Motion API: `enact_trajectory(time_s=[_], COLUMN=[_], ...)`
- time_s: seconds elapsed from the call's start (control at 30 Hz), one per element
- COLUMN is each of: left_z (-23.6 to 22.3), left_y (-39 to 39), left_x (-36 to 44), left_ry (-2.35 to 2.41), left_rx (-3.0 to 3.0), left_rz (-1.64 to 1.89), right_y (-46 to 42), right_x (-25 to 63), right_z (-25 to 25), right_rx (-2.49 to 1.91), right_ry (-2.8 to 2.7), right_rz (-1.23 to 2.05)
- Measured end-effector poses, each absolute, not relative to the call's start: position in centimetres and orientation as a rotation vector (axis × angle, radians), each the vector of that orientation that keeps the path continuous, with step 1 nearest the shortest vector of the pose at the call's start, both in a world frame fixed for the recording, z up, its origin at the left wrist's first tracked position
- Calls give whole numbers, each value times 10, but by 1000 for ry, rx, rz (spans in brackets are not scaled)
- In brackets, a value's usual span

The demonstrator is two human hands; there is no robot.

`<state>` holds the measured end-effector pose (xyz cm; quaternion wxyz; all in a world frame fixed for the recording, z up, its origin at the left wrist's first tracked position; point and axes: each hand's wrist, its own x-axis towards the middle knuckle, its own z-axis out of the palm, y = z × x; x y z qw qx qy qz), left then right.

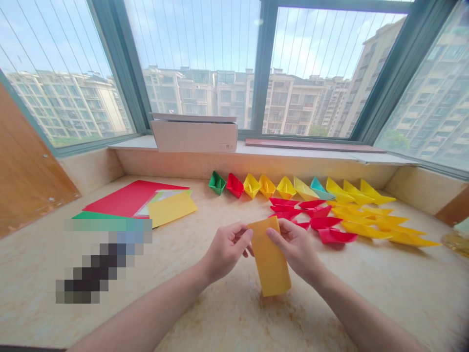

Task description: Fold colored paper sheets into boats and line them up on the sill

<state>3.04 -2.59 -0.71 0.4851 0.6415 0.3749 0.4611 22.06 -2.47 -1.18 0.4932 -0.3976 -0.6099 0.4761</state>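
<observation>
A folded yellow sheet of paper, narrow and upright, is held above the counter between both hands. My left hand pinches its upper left edge between thumb and fingers. On the opposite side, my right hand has its thumb flat on the front of the paper and its fingers behind. Beyond the hands stands a row of folded paper boats, among them a green boat, a red boat and a blue boat. Closer on the right lie several red boats and several yellow boats.
On the left lie red paper, green paper and yellow sheets. A blurred-out dark object is nearer. A white box stands on the window ledge. At the right edge is a partly cut-off glassy object.
</observation>
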Motion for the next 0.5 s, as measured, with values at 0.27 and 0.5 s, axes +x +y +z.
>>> enact_trajectory(time_s=[0.27,0.5], left_z=[-6,-6], left_y=[-26,-23], left_x=[30,29], left_ry=[921,919], left_rx=[1569,1587], left_rz=[1126,1109], right_y=[-24,-25], right_x=[221,220], right_z=[-13,-9], right_rx=[-960,-913], right_ry=[-1477,-1467], right_rz=[1163,1195])
